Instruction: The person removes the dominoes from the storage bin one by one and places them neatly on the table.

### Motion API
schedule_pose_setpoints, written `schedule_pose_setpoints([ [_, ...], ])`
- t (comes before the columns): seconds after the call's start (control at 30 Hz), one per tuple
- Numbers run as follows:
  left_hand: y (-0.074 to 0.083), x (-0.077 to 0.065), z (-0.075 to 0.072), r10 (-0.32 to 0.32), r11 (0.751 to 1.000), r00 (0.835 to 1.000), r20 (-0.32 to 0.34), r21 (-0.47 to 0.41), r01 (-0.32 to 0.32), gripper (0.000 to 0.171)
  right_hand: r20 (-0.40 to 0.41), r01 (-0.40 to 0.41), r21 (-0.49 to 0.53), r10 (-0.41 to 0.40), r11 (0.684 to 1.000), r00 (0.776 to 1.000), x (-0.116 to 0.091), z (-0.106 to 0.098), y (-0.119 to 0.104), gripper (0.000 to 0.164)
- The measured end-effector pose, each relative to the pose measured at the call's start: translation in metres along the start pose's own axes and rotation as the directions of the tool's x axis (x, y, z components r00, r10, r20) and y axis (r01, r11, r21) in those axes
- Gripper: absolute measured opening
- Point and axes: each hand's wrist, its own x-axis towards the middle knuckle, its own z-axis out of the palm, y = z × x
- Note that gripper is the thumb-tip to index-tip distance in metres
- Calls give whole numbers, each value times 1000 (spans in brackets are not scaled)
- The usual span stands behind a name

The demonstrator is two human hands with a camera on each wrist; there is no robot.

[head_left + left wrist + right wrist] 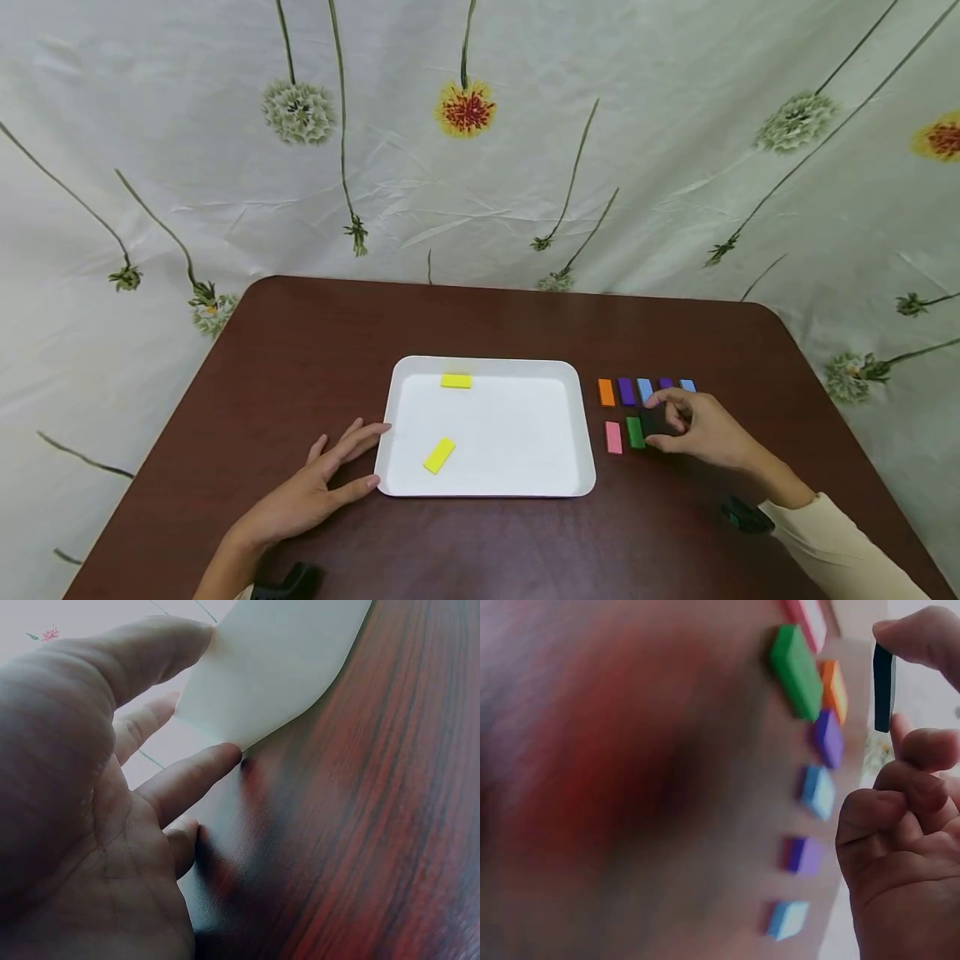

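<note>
On the right, my right hand [708, 429] pinches a black block [883, 688] by its two ends, between thumb and index finger. The other fingers are curled in. Beside it lie a green block [635, 432] and a pink block [613, 437]. Two yellow blocks, one near the back [456, 381] and one near the front left [439, 456], lie on a white tray [517, 429]. My left hand [303, 492], fingers spread, touches the tray's left edge with its fingertips and thumb.
Behind the green and pink blocks runs a row: an orange block [606, 392], a purple block [626, 392], a light blue block [644, 389], then another purple and light blue, partly behind my right hand. A flowered cloth [480, 192] hangs beyond the brown table [480, 550].
</note>
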Motion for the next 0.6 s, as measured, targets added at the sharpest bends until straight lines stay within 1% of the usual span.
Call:
schedule_pose_setpoints([
  [0.07,0,0,0,0,1000,1000,1,5,0,61,-1,-13,14,13,1000,1000,-7,1,7,39],
  [0.2,0,0,-1,0,1000,1000,1,15,0,62,-5,-15,1,15,1000,1000,-14,4,17,40],
  [0.33,-1,0,-1,-5,1000,1000,6,16,5,62,-19,-18,-16,18,1000,1000,-15,8,24,40],
  [0.5,-1,-1,-1,-16,1000,1000,5,18,16,63,1,-23,-15,23,1000,1000,-14,9,28,40],
  [0.6,-1,-1,-1,-20,1000,1000,1,23,20,63,-3,-38,-17,38,999,999,-14,9,28,41],
])
